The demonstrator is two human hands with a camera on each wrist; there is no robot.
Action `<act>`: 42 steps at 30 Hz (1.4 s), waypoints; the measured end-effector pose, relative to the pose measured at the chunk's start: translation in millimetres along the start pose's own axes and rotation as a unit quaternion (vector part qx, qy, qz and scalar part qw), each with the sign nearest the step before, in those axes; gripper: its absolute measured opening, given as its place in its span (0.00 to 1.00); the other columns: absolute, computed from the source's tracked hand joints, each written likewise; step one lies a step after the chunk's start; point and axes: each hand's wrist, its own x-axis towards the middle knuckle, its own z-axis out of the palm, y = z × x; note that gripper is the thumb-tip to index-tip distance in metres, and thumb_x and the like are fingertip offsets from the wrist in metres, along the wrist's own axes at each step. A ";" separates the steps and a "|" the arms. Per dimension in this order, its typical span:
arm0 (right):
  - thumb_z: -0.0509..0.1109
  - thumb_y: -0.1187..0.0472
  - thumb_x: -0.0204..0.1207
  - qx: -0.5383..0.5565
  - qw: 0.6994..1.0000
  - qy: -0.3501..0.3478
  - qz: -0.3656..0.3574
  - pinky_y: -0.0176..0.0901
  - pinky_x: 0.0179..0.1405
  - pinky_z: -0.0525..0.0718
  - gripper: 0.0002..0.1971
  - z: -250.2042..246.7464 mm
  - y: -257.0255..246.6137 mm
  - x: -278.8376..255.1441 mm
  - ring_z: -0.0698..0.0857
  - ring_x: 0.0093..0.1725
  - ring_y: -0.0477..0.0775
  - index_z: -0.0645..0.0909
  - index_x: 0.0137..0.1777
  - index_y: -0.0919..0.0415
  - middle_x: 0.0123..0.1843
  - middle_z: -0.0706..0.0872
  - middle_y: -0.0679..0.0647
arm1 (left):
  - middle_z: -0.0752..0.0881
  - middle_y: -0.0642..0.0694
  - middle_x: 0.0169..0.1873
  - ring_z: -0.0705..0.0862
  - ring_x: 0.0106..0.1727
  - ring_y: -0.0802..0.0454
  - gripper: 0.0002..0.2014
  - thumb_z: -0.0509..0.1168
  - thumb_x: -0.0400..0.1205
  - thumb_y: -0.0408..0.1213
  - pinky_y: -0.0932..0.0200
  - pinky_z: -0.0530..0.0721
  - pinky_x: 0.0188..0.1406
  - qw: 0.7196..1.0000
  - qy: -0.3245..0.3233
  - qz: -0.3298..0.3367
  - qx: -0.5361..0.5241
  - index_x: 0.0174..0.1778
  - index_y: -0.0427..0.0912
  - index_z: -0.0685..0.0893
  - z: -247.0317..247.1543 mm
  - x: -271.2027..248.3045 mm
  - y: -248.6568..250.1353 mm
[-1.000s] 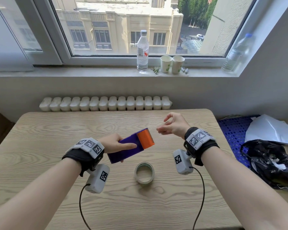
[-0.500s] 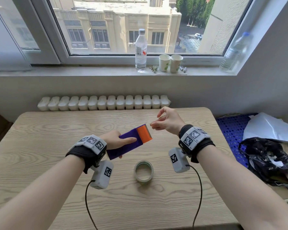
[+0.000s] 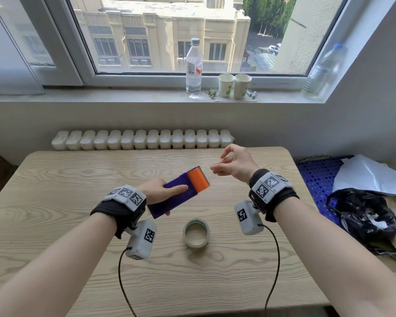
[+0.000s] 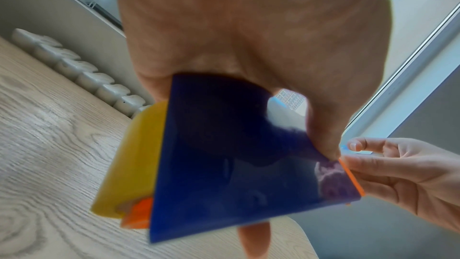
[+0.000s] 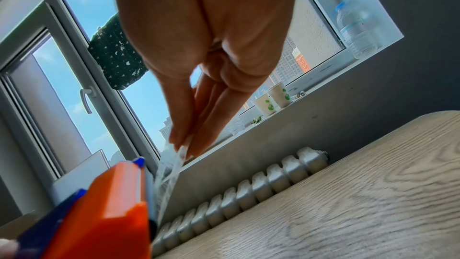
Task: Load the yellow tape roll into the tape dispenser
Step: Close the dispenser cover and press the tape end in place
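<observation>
Wooden table (image 3: 55, 225) below: left hand (image 3: 157, 191) grips tape dispenser (image 3: 176, 193), yellow tape roll (image 4: 132, 161) seated; right hand (image 3: 233, 167), at the cutter end, pinches tape strip (image 5: 169, 174) drawn out along the dispenser's long axis.

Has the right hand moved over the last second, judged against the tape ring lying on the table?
Yes. The right hand has drawn slightly up and away from the tape ring, toward the radiator, pinching a tape strip from the dispenser.

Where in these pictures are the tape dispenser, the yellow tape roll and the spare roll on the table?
tape dispenser (image 3: 173, 196): head view, purple body.
yellow tape roll (image 4: 134, 157): left wrist view, outer curved face.
spare roll (image 3: 196, 234): head view, front rim.
</observation>
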 end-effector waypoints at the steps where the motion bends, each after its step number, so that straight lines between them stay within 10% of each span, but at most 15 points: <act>1: 0.76 0.75 0.66 -0.004 1.000 -0.006 -0.005 0.44 0.34 0.89 0.18 1.8 -0.7 -0.7 0.88 0.30 0.54 0.69 0.39 0.60 0.34 0.87 0.65 | 0.89 0.49 0.19 0.87 0.24 0.55 0.24 0.59 0.78 0.63 0.64 0.82 0.27 1.000 0.002 -0.007 0.002 0.36 0.43 0.82 0.2 -0.2 1.7; 7: 0.73 0.74 0.70 -0.044 0.998 -0.018 -0.036 0.45 0.40 0.88 0.15 10.1 -3.7 -3.9 0.88 0.37 0.58 0.70 0.39 0.59 0.43 0.88 0.72 | 0.87 0.49 0.16 0.87 0.23 0.53 0.25 0.62 0.75 0.63 0.63 0.81 0.24 1.000 0.016 -0.025 0.003 0.35 0.41 0.81 -0.6 1.0 7.7; 13: 0.77 0.73 0.65 -0.094 0.993 0.040 -0.056 0.46 0.45 0.87 0.16 12.6 -2.8 -7.0 0.89 0.39 0.54 0.73 0.44 0.61 0.42 0.91 0.65 | 0.91 0.41 0.30 0.90 0.34 0.44 0.25 0.67 0.73 0.62 0.51 0.88 0.43 0.998 0.057 0.005 -0.012 0.35 0.39 0.85 3.3 4.4 6.9; 19: 0.78 0.71 0.65 -0.079 0.993 0.065 -0.053 0.49 0.44 0.89 0.16 16.5 0.9 -7.5 0.90 0.41 0.57 0.73 0.42 0.59 0.41 0.91 0.65 | 0.82 0.46 0.25 0.79 0.26 0.51 0.19 0.66 0.78 0.51 0.60 0.72 0.27 0.996 0.081 0.026 0.015 0.26 0.42 0.79 2.0 7.8 0.1; 35: 0.77 0.74 0.63 -0.076 0.985 0.109 -0.107 0.52 0.48 0.89 0.20 35.7 10.6 -6.9 0.90 0.39 0.51 0.70 0.33 0.51 0.31 0.88 0.49 | 0.85 0.45 0.29 0.83 0.33 0.47 0.18 0.68 0.74 0.54 0.57 0.78 0.36 0.991 0.132 0.005 -0.013 0.27 0.43 0.80 2.0 13.2 4.2; 42: 0.78 0.72 0.64 -0.057 0.988 0.057 -0.128 0.47 0.46 0.89 0.19 48.7 5.3 -12.6 0.90 0.40 0.53 0.72 0.34 0.52 0.38 0.90 0.63 | 0.82 0.44 0.25 0.82 0.30 0.46 0.20 0.69 0.74 0.54 0.58 0.74 0.29 0.984 0.173 -0.029 -0.007 0.29 0.38 0.81 -3.4 18.9 2.2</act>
